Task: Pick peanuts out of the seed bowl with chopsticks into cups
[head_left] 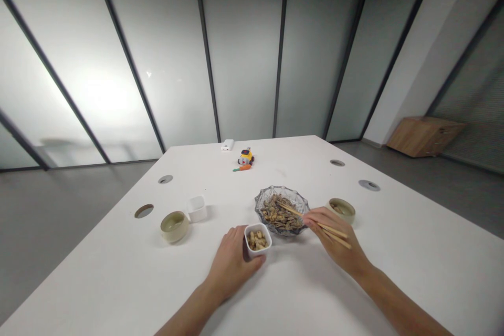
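Observation:
My left hand is wrapped round a small white square cup that holds several light brown pieces, perhaps peanuts. A pair of wooden chopsticks is gripped in my right hand, and their tips reach into a scalloped glass bowl. Dark brown, striped pieces like seeds fill that bowl, with a few lighter ones among them. The cup is just in front of the bowl, to its left. Behind my right hand sits a pale green bowl with some pieces inside.
Another pale green bowl and a white square container are at the left. Farther back on the white table lie an orange toy carrot, a yellow toy vehicle and a white device. Round holes pierce the tabletop on both sides.

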### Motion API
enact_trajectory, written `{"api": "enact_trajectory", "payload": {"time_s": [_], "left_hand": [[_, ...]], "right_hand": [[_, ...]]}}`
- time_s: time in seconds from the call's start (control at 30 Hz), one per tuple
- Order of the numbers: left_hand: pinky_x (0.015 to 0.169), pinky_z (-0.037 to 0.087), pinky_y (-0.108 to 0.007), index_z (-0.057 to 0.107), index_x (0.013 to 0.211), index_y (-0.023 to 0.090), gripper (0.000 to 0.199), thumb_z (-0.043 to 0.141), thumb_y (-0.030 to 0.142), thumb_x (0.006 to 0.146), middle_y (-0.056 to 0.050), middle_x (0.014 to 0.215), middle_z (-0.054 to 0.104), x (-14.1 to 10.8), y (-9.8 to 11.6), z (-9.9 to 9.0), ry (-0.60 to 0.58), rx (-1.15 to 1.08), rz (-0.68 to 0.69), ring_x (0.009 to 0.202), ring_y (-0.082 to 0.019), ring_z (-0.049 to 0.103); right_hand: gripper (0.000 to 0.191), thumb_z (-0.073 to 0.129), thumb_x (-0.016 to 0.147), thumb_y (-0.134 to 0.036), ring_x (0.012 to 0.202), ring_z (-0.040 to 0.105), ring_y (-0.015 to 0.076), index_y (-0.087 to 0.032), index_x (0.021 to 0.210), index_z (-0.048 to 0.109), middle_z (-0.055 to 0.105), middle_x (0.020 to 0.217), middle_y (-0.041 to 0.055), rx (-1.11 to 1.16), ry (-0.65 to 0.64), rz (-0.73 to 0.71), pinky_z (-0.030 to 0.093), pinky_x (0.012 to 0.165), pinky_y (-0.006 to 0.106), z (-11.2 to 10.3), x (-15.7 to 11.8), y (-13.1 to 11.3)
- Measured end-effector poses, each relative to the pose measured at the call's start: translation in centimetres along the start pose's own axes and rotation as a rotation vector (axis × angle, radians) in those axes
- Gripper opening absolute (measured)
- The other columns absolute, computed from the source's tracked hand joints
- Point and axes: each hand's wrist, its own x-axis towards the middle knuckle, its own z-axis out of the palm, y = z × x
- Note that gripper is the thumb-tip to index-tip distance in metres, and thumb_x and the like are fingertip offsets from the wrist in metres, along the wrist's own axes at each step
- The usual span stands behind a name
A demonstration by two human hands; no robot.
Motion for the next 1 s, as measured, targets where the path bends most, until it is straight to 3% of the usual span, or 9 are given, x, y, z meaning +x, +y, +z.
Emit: {"api": "enact_trajectory", "payload": {"time_s": [0.2, 0.7, 0.8, 1.0], "left_hand": [[0.099, 0.044, -0.040, 0.064, 0.114, 0.022, 0.037, 0.076, 0.030, 0.080, -0.008, 0.119, 0.069, 0.0, 0.1, -0.1, -0.007, 0.009, 0.001, 0.112, -0.029, 0.061], [0.100, 0.042, -0.040, 0.064, 0.114, 0.022, 0.037, 0.075, 0.032, 0.080, -0.008, 0.119, 0.069, 0.0, -0.2, 0.1, -0.007, -0.010, 0.011, 0.113, -0.029, 0.059], [0.099, 0.042, -0.040, 0.064, 0.114, 0.022, 0.036, 0.075, 0.032, 0.081, -0.008, 0.117, 0.069, -0.1, -0.1, 0.1, -0.005, -0.007, 0.011, 0.112, -0.029, 0.059], [0.099, 0.042, -0.039, 0.064, 0.117, 0.022, 0.039, 0.076, 0.030, 0.080, -0.008, 0.119, 0.069, -0.1, -0.1, 0.1, 0.002, -0.012, 0.020, 0.112, -0.029, 0.059]], "right_hand": [[0.025, 0.065, 0.104, -0.043, 0.084, 0.074, 0.0232, -0.025, 0.095, 0.080, 0.077, 0.095, 0.0071, -0.007, 0.009, 0.000, 0.061, 0.077, 0.036, 0.0, 0.0, -0.1], [0.018, 0.063, 0.104, -0.030, 0.089, 0.076, 0.0235, -0.029, 0.099, 0.080, 0.081, 0.095, 0.0037, -0.202, 0.228, -0.149, 0.062, 0.080, 0.040, -1.2, 0.4, -0.5], [0.016, 0.067, 0.101, -0.023, 0.090, 0.078, 0.0237, -0.030, 0.103, 0.080, 0.081, 0.100, 0.0037, -0.175, 0.275, -0.233, 0.064, 0.082, 0.041, -1.3, -0.1, -1.5], [0.037, 0.069, 0.096, -0.009, 0.094, 0.079, 0.0268, -0.029, 0.125, 0.078, 0.078, 0.105, 0.0063, -0.168, 0.330, -0.493, 0.068, 0.080, 0.045, -1.7, -0.7, -4.4]]}}
